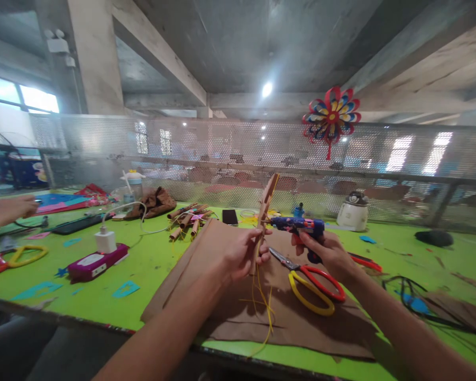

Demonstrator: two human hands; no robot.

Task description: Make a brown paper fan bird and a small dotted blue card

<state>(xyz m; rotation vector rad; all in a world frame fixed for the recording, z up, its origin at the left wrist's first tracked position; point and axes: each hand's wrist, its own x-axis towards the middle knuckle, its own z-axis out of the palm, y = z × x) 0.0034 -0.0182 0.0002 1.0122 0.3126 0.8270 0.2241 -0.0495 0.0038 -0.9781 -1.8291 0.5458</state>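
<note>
My left hand (248,254) holds a narrow brown cardboard piece (268,198) upright, fingers wrapped round its lower part. Yellow strings (268,309) hang below it onto a brown paper sheet (230,312). In my right hand (325,248) is a dark blue glue gun (301,226), its nozzle pointing left at the cardboard, close to or touching it. Scissors with red and yellow handles (311,307) lie partly open on the paper, between my two forearms.
A purple power strip (97,263) with a white plug stands left, near another pair of scissors (26,256). Behind the paper lie small brown rolls (188,219) and a phone (229,217). A white container (353,211) stands back right. Another person's hand (14,208) reaches in at far left.
</note>
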